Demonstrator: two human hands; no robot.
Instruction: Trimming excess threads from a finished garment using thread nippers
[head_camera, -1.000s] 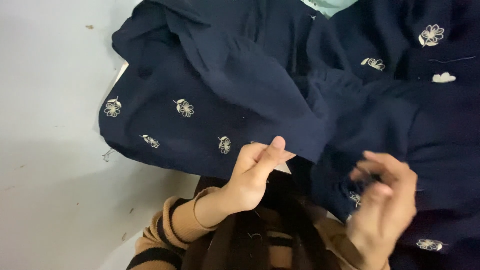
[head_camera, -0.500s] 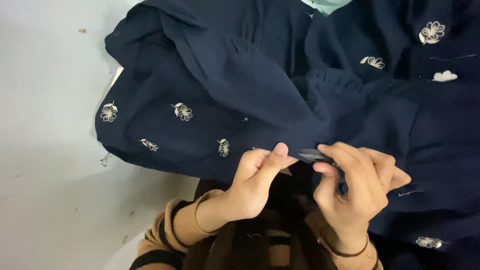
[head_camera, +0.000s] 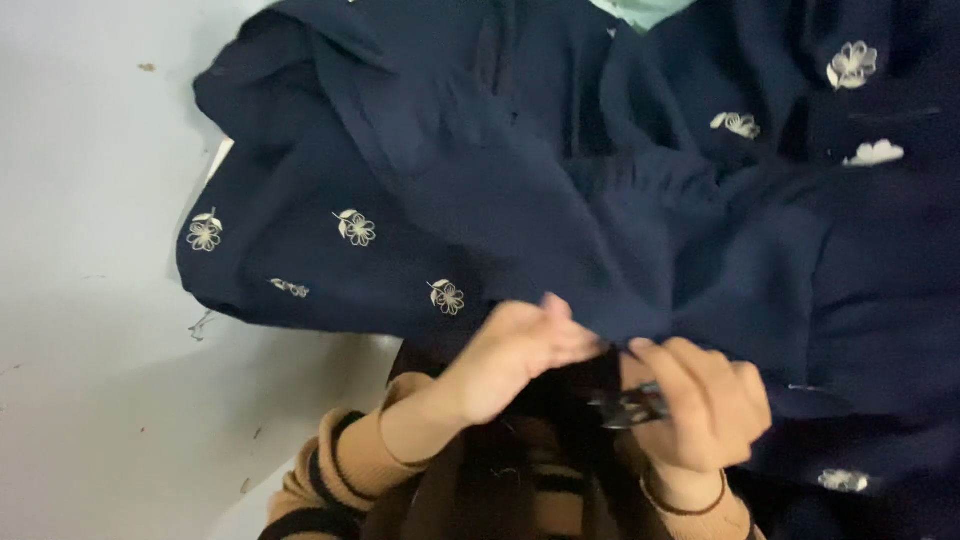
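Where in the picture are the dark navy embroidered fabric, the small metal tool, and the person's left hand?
Dark navy embroidered fabric (head_camera: 520, 200), head view, plain folded middle.
Small metal tool (head_camera: 628, 408), head view, dark shiny body.
Left hand (head_camera: 510, 355), head view, back of hand.

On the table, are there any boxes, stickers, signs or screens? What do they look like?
None that I can see: no boxes, stickers, signs or screens.
Dark blue cloth: covers most of the view, sewn with small white flowers.
Left hand: pinches the cloth's near edge.
Right hand: holds a small dark metal tool at that edge.
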